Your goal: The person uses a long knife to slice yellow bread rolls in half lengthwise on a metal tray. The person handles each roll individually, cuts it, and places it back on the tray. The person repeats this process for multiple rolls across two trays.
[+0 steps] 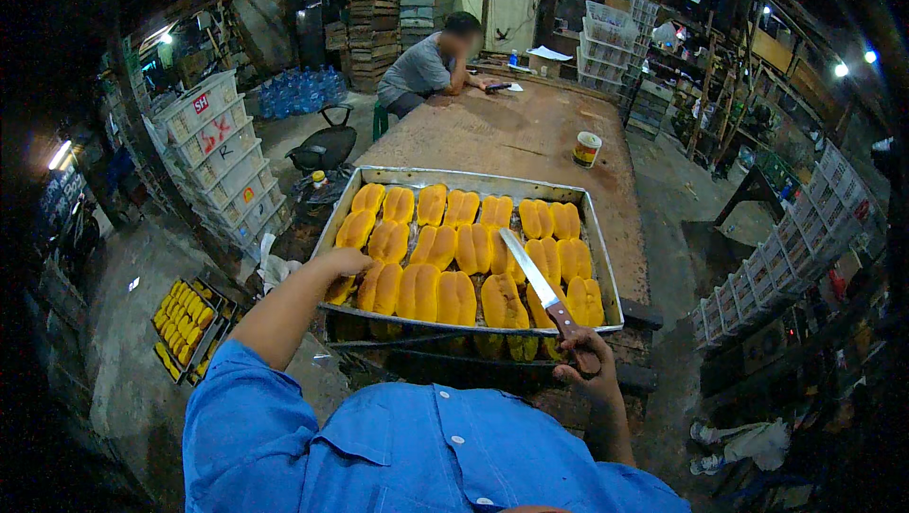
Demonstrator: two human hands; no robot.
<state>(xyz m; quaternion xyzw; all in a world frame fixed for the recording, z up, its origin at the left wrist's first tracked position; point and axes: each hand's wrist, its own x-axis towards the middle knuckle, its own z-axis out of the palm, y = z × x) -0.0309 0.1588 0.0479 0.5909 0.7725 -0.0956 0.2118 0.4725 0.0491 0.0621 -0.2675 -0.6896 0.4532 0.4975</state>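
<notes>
My right hand (593,364) is closed round the brown handle of a long knife (529,266). Its blade slants up and to the left above the rolls on the tray's right side. On the left, my left hand (346,262) reaches over the wall of a metal baking tray (479,179). It touches or hovers just above a bread roll (339,291) in the near left corner; its fingertips are partly hidden, so a grip cannot be made out. Rows of golden bread rolls (417,291) fill the tray, many with a lengthwise crease. More rolls show beneath the tray's near edge.
The tray rests near the end of a long wooden table (454,131). A plastic tub (587,149) stands beyond it. A person (419,66) leans on the far left edge. Stacked crates (220,151) and an office chair (323,147) stand left. Trays of rolls (186,325) lie on the floor.
</notes>
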